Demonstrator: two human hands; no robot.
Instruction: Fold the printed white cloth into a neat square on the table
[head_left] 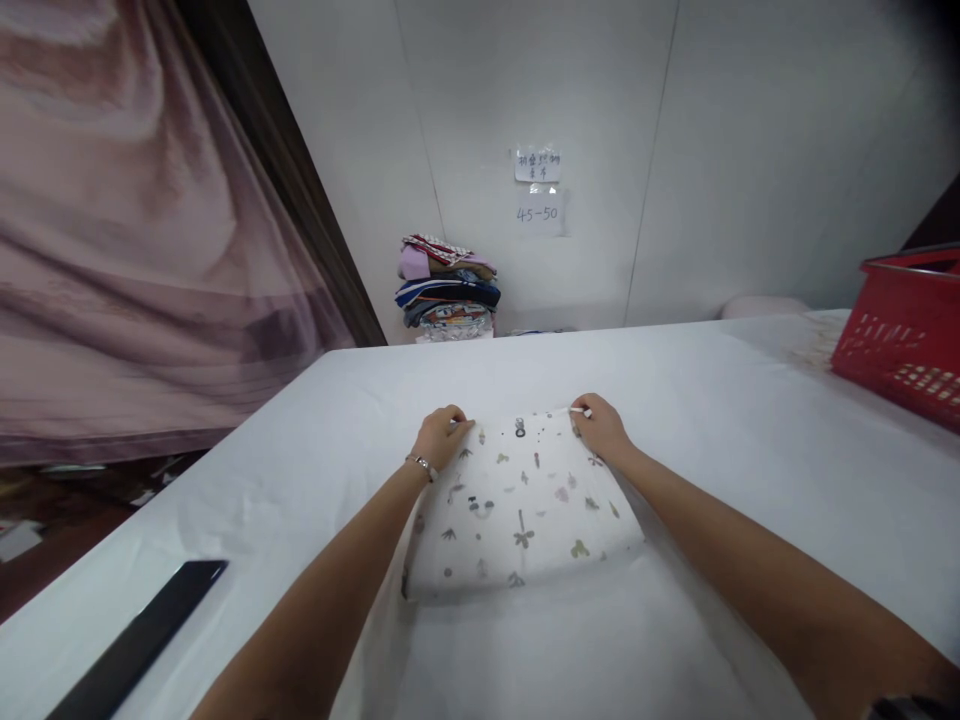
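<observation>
A white cloth with small printed figures lies folded into a rough rectangle in front of me. At its far left corner, my left hand pinches the edge between thumb and fingers; a bracelet circles that wrist. The far right corner is pinched by my right hand, with a bit of white edge showing between the fingers. Between the two hands the far edge runs nearly straight. Plain white fabric shows below the near edge of the printed part.
The white-covered table carries a dark flat object at the near left. A red basket is at the right. Folded clothes are stacked beyond the far edge, by the wall. A pink curtain hangs at the left.
</observation>
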